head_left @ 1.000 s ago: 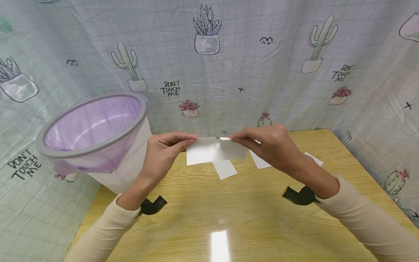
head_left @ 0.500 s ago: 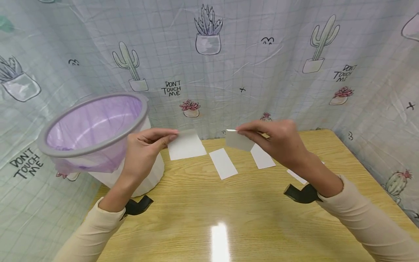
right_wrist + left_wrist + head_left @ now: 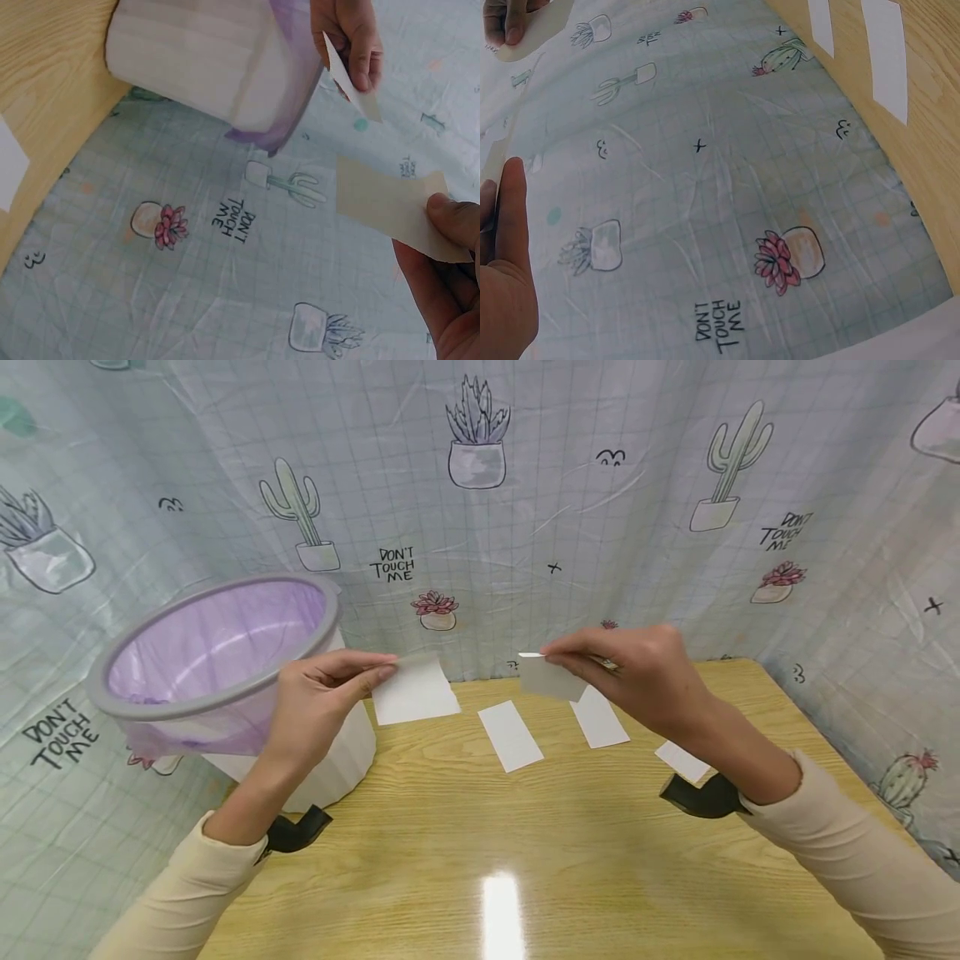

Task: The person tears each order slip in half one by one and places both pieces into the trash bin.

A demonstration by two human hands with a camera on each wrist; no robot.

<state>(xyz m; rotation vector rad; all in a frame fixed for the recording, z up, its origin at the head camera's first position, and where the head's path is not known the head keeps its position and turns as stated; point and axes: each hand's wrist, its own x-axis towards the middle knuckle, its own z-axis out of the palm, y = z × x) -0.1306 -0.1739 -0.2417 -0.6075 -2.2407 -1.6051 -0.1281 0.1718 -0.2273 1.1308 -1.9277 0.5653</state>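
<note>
My left hand (image 3: 318, 693) pinches a white piece of paper (image 3: 414, 692) between thumb and fingers, in the air beside the bin (image 3: 225, 660). My right hand (image 3: 626, 672) pinches a smaller white paper piece (image 3: 550, 679) above the far part of the wooden table (image 3: 525, 852). The two pieces hang apart, a gap between them. In the right wrist view the right hand's piece (image 3: 390, 206) shows near my fingers (image 3: 450, 225), and the left hand (image 3: 349, 37) holds its piece (image 3: 349, 86) by the bin (image 3: 195, 56). In the left wrist view my left thumb (image 3: 510, 225) rests on the paper's edge.
A white bin lined with a purple bag (image 3: 217, 639) stands on the table's left rear corner. Three white paper strips (image 3: 510, 735) (image 3: 598, 718) (image 3: 681, 760) lie flat on the table beyond my hands. A cactus-print curtain (image 3: 480, 510) hangs behind and on both sides.
One second ago both hands held one sheet together. It has come apart into two pieces, and my left hand has carried its piece left towards the bin while my right hand rose slightly.
</note>
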